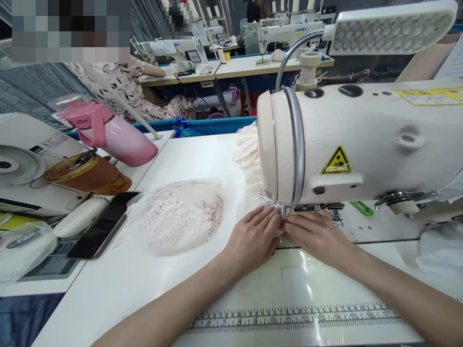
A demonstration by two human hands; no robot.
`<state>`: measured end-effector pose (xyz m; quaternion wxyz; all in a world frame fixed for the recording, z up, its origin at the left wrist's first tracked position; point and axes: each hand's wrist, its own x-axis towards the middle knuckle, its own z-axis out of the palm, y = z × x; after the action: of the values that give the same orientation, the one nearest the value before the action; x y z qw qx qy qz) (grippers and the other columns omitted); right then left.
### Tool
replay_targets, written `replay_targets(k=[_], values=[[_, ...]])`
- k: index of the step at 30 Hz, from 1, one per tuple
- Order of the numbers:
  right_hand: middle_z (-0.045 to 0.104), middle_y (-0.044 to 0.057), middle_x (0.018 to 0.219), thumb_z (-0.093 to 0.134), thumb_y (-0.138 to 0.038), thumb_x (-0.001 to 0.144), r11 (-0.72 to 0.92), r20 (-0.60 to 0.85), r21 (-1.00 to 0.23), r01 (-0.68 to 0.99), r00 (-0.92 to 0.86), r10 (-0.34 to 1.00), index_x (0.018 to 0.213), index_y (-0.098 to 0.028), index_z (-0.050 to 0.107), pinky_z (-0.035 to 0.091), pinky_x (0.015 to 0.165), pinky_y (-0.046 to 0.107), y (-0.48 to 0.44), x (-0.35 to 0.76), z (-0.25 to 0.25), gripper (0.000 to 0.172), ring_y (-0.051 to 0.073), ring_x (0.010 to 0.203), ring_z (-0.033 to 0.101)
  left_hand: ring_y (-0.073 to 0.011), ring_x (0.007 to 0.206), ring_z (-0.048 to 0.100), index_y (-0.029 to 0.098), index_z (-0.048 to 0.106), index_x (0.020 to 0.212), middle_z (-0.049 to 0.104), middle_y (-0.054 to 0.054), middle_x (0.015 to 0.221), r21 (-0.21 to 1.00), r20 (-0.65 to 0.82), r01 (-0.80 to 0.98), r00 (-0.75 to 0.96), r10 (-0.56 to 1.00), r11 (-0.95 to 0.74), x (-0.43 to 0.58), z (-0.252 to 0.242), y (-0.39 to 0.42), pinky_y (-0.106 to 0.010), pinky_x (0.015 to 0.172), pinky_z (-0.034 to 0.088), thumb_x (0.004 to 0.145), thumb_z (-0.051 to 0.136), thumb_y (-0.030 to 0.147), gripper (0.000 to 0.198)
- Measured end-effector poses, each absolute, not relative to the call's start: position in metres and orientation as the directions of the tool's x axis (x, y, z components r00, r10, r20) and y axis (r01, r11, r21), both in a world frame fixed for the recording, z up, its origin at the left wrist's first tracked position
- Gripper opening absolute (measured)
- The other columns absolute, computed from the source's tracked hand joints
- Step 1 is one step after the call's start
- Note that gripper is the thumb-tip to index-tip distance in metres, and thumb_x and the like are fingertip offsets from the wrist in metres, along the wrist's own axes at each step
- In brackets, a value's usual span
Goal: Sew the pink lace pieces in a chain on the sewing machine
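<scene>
White gathered lace fabric (253, 185) runs from the table behind to beneath the sewing machine head (365, 135). My left hand (255, 231) lies on the lace, its fingers together and curled down onto it. Fingertips almost touching, my right hand (318, 236) grips the edge of the lace from the other side, close under the machine head. That head hides the needle and presser foot. A separate bunched piece of pale lace fabric (177, 217) rests on the table left of my hands.
A black phone (103, 224), an amber cup (88, 173) and a pink tumbler (112, 130) are at the left. A green thread snipper (361, 208) lies right of my hands. The lamp (392, 29) overhangs the machine. Beyond sits a person (126, 91) in patterned clothes.
</scene>
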<state>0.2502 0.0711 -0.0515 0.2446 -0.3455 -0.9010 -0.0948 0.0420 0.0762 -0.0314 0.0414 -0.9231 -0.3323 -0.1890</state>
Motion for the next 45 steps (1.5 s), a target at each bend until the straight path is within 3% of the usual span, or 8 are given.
replay_targets(k=[8, 17, 23, 28, 32, 38, 42, 45], values=[[0.072, 0.000, 0.100, 0.052, -0.006, 0.086, 0.768, 0.553, -0.036, 0.640, -0.627, 0.548, 0.096, -0.020, 0.063, 0.044, 0.085, 0.028, 0.070, 0.251, -0.054, 0.021, 0.014, 0.097, 0.064, -0.0242, 0.119, 0.057, 0.011, 0.055, 0.117, 0.062, -0.012, 0.126, 0.043, 0.363, 0.654, 0.695, 0.621, -0.756, 0.042, -0.033, 0.076, -0.041, 0.103, 0.048, 0.086, 0.046, 0.014, 0.032], [0.071, 0.000, 0.103, 0.051, -0.008, 0.088, 0.754, 0.511, -0.063, 0.654, -0.627, 0.587, 0.098, -0.021, 0.064, 0.046, 0.089, 0.029, 0.070, 0.254, -0.055, 0.022, 0.014, 0.100, 0.062, -0.0255, 0.119, 0.057, 0.011, 0.057, 0.123, 0.064, -0.011, 0.123, 0.005, 0.384, 0.665, 0.688, 0.615, -0.747, 0.042, -0.036, 0.075, -0.042, 0.102, 0.047, 0.087, 0.047, 0.019, 0.038], [0.070, 0.001, 0.100, 0.046, -0.007, 0.089, 0.731, 0.511, 0.008, 0.683, -0.631, 0.583, 0.095, -0.020, 0.064, 0.046, 0.082, 0.029, 0.071, 0.255, -0.048, 0.023, 0.013, 0.093, 0.062, -0.0264, 0.119, 0.057, 0.011, 0.060, 0.120, 0.063, -0.011, 0.125, -0.017, 0.398, 0.678, 0.679, 0.617, -0.735, 0.045, -0.038, 0.074, -0.043, 0.103, 0.046, 0.086, 0.048, 0.020, 0.038], [0.071, 0.000, 0.095, 0.049, -0.009, 0.089, 0.697, 0.537, 0.067, 0.714, -0.615, 0.577, 0.091, -0.021, 0.065, 0.045, 0.066, 0.028, 0.070, 0.256, -0.037, 0.020, 0.014, 0.082, 0.063, -0.0274, 0.119, 0.057, 0.011, 0.059, 0.122, 0.062, -0.011, 0.126, -0.036, 0.392, 0.687, 0.678, 0.622, -0.726, 0.048, -0.035, 0.071, -0.045, 0.104, 0.045, 0.085, 0.050, 0.020, 0.039], [0.071, 0.002, 0.099, 0.051, -0.014, 0.089, 0.666, 0.561, 0.038, 0.745, -0.568, 0.603, 0.100, -0.024, 0.067, 0.047, 0.070, 0.031, 0.068, 0.260, -0.039, 0.022, 0.017, 0.082, 0.064, -0.0280, 0.121, 0.055, 0.013, 0.058, 0.124, 0.061, -0.011, 0.128, -0.050, 0.379, 0.682, 0.689, 0.618, -0.730, 0.048, -0.035, 0.071, -0.046, 0.104, 0.044, 0.087, 0.049, 0.023, 0.040], [0.072, 0.001, 0.105, 0.040, -0.008, 0.091, 0.671, 0.581, 0.148, 0.727, -0.613, 0.536, 0.103, -0.024, 0.065, 0.044, 0.063, 0.032, 0.069, 0.267, -0.041, 0.033, 0.017, 0.084, 0.066, -0.0273, 0.122, 0.055, 0.015, 0.055, 0.127, 0.060, -0.011, 0.129, -0.062, 0.371, 0.687, 0.690, 0.622, -0.724, 0.049, -0.036, 0.070, -0.045, 0.103, 0.044, 0.090, 0.049, 0.026, 0.039], [0.073, 0.000, 0.086, 0.035, -0.001, 0.085, 0.664, 0.517, 0.035, 0.747, -0.583, 0.627, 0.086, -0.024, 0.066, 0.043, 0.060, 0.032, 0.070, 0.266, -0.024, 0.039, 0.016, 0.070, 0.065, -0.0258, 0.124, 0.053, 0.017, 0.054, 0.129, 0.059, -0.009, 0.131, -0.088, 0.364, 0.673, 0.708, 0.605, -0.734, 0.049, -0.034, 0.070, -0.045, 0.104, 0.043, 0.093, 0.047, 0.026, 0.038], [0.072, 0.000, 0.090, 0.036, 0.000, 0.084, 0.695, 0.513, -0.055, 0.716, -0.577, 0.636, 0.093, -0.027, 0.066, 0.047, 0.062, 0.031, 0.072, 0.268, -0.026, 0.041, 0.016, 0.075, 0.066, -0.0233, 0.124, 0.053, 0.014, 0.054, 0.128, 0.057, -0.008, 0.133, -0.139, 0.384, 0.617, 0.754, 0.533, -0.774, 0.048, -0.036, 0.071, -0.042, 0.108, 0.040, 0.095, 0.045, 0.022, 0.036]])
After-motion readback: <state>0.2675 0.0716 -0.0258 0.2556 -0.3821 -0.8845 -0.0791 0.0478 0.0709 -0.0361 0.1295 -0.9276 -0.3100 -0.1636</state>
